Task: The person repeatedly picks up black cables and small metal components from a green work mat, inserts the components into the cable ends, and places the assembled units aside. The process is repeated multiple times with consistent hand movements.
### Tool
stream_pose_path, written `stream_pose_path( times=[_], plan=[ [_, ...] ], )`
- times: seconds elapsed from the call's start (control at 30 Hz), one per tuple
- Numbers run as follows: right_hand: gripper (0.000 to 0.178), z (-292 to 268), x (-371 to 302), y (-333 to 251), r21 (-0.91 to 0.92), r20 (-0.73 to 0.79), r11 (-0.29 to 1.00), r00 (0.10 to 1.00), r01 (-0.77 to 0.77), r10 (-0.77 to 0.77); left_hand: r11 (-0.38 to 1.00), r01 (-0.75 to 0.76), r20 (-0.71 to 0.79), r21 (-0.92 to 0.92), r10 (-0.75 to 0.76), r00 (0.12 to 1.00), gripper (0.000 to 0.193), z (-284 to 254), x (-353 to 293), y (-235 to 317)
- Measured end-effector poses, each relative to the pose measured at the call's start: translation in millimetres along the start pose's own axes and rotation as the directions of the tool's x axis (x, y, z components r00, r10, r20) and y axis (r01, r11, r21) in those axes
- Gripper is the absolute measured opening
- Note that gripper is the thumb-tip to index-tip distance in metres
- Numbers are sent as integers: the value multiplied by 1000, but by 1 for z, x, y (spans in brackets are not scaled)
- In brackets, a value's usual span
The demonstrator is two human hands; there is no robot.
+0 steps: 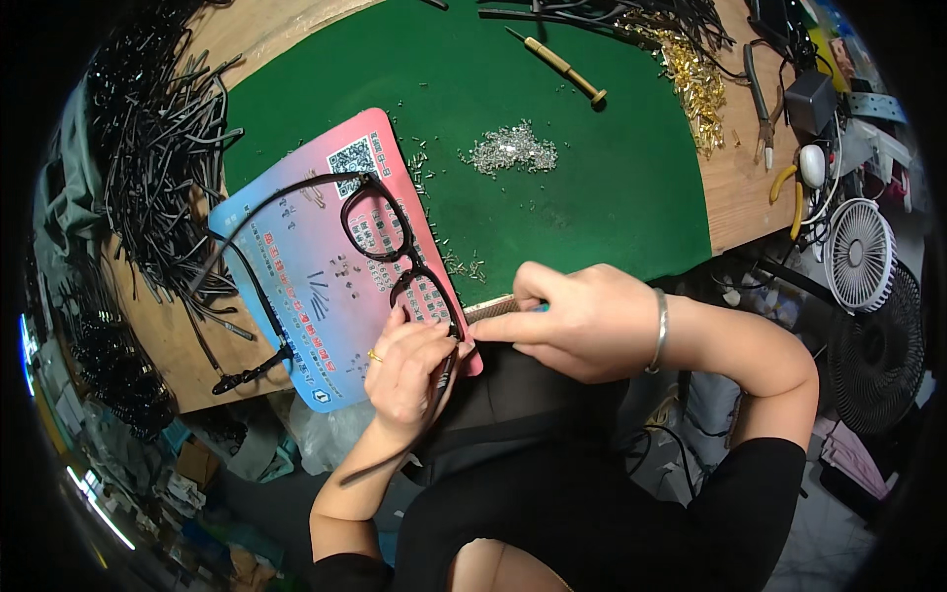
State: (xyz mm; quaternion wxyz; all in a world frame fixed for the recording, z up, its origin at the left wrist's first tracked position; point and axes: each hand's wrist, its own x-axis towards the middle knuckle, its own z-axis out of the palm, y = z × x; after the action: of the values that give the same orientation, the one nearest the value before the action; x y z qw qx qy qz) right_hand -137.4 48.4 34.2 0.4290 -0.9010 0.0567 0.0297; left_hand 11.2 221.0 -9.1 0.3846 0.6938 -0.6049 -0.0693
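Head view: black glasses are held in the curled left hand, over the near right part of a pink-and-blue mat; the right hand is curled, index finger extended toward them; whether anything is gripped cannot be told.

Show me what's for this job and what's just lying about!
Probably for the job:
- black glasses, in the left hand
- pink-and-blue mat under them
- maybe the silver bits

Seemingly just lying about:
- white fan
- yellow-handled tool
- grey box

The left hand holds black glasses over a pink-blue mat (the right hand is close by).
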Motion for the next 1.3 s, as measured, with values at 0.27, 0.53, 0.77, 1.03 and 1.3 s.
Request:
stream_pose_path(
  times=[0.27, 0.53, 0.77, 1.03, 1.3],
  plan=[
    [30, 12, 7, 3, -56, -21, 998, 999, 31, -32, 999, 27, 30, -29, -26, 999, 20, -1, -1, -1],
    [30, 8, 10, 5, -168, -15, 974, 988, 149, -153, 999, -10, 22, -41, 11, 1000, 23, -1, 1, -2],
    [32, 8, 16, 9, -425, 13, 873, 966, 240, -259, 996, -78, -37, -51, 76, 996, 22, 2, 1, -9],
    [31, 11, 17, 7, -393, -8, 891, 968, 228, -252, 993, -96, -58, -73, 91, 994, 13, 3, -1, -10],
    [28, 10, 12, 5, -355, -87, 918, 971, 178, -222, 991, 27, -48, -134, -33, 998, 16, 0, 7, -2]
  ],
)
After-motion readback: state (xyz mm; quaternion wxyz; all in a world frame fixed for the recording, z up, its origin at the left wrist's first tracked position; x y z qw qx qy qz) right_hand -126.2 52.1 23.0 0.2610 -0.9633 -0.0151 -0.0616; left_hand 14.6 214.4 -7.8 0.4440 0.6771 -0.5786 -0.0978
